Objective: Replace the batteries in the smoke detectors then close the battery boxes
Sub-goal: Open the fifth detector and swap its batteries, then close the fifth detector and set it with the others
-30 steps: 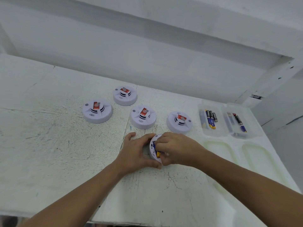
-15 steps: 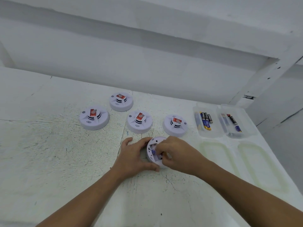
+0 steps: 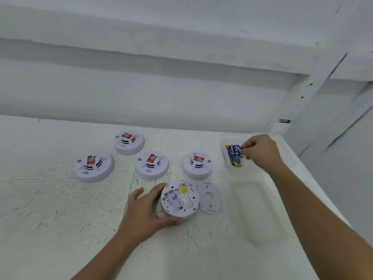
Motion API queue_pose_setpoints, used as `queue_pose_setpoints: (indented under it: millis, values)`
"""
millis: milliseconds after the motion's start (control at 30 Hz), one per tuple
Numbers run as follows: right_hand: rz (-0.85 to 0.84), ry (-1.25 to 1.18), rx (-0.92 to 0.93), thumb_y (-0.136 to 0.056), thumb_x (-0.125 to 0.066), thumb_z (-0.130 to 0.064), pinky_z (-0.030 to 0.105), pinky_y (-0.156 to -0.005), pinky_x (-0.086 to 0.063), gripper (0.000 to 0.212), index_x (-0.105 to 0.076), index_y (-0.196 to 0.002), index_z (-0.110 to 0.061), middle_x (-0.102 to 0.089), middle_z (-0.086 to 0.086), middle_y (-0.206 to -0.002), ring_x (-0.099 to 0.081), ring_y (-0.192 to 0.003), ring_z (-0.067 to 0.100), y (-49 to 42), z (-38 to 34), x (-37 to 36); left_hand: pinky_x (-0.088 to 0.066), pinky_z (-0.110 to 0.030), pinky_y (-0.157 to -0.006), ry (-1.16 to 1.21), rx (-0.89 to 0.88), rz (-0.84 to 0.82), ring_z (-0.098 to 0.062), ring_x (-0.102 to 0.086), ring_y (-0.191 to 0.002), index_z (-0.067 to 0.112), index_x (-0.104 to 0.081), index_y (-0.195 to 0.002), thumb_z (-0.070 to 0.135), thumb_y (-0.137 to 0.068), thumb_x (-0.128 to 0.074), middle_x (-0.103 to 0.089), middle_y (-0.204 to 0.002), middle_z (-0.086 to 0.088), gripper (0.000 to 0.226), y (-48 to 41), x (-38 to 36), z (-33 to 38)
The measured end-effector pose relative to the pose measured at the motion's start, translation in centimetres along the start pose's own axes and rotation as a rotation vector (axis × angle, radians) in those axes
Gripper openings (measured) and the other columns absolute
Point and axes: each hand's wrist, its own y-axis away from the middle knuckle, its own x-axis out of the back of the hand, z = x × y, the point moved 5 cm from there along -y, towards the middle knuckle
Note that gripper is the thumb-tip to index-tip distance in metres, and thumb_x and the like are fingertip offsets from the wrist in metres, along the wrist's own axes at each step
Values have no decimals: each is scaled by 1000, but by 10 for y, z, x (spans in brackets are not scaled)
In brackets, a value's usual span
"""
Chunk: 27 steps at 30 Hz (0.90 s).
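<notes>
A white smoke detector (image 3: 180, 199) lies upside down near the table's front, and its open battery bay looks empty. My left hand (image 3: 146, 211) grips its left rim with curled fingers and thumb. Its loose battery cover (image 3: 210, 198) lies just to the right. My right hand (image 3: 261, 151) reaches into a clear tray (image 3: 229, 171) at the back right and pinches the end of a blue battery (image 3: 238, 148). That battery lies among several batteries (image 3: 233, 157) in the tray.
Four more smoke detectors with red labels stand upright: one at the left (image 3: 93, 166), one at the back (image 3: 129, 142), one in the middle (image 3: 152, 164) and one at the right (image 3: 196, 164). A pale tray lid (image 3: 258, 211) lies under my right forearm. A wall backs the table.
My right hand left the upturned detector and moved right and back to the battery tray with a blue battery. The battery bay and the loose cover are now uncovered. My left hand stayed.
</notes>
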Motion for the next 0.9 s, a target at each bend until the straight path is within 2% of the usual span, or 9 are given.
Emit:
queue_pose_setpoints:
  millis: [133,200,333,433,500,567,667,800,900]
  values:
    - [-28,426,-8,-77,-66,-1,28,-56,-49,6,-63,-80,3,-69,18,-88,-61,-74,28,-27,12,-9,-3,-9,-105,4,-1,17,28,-27,-115,53,-36,-119,92,-37,-58,-50,-97,50,93,0,1,4]
    - [-57,601,44,-83,-59,-1,25,-52,-40,11,-51,-76,-4,-66,15,-93,-55,-72,26,-29,10,-21,-4,-12,-106,-8,-1,15,23,-31,-118,51,-36,-121,93,-37,-56,-51,-100,48,97,0,0,5]
    - [-103,772,121,-88,-48,-1,28,-66,-41,10,-51,-96,-6,-62,11,-102,-61,-94,26,-30,7,-40,-7,-17,-109,-18,25,14,17,-28,-123,53,-35,-121,93,-36,-58,-50,-99,50,97,-1,0,2]
    - [-103,782,131,-89,-46,-3,27,-63,-38,7,-46,-91,-10,-64,12,-104,-54,-80,23,-32,14,-46,-9,-24,-113,-44,47,1,1,-30,-129,53,-32,-124,91,-38,-61,-51,-106,45,99,0,-2,0]
    - [-98,754,121,-88,-47,-3,27,-61,-37,10,-41,-86,-10,-64,12,-100,-47,-74,20,-34,18,-46,-9,-25,-113,-49,62,-2,1,-29,-129,53,-32,-125,91,-38,-62,-53,-109,42,99,0,-2,-1]
    - [-94,726,112,-88,-48,-3,27,-60,-37,9,-42,-85,-9,-65,13,-98,-47,-72,20,-35,20,-46,-8,-23,-113,-46,58,-3,10,-29,-126,53,-33,-124,91,-39,-62,-54,-106,42,97,0,-1,0]
    - [-119,745,110,-89,-48,-4,27,-60,-38,4,-49,-91,-7,-65,12,-99,-48,-73,19,-35,22,-45,-7,-20,-110,-28,56,-1,29,-16,-118,53,-35,-121,91,-37,-61,-53,-102,44,96,0,0,3]
    - [-126,714,100,-89,-49,-3,27,-57,-39,7,-44,-85,-7,-66,14,-97,-54,-75,23,-39,23,-44,-8,-20,-109,-31,67,6,34,-8,-114,54,-35,-120,93,-34,-58,-52,-102,44,98,1,1,4]
    - [-111,588,55,-85,-51,-1,22,-43,-32,9,-60,-88,0,-69,17,-92,-53,-68,22,-48,31,-44,-9,-21,-108,-32,58,13,38,-4,-111,52,-34,-120,96,-32,-53,-50,-100,45,99,1,2,8]
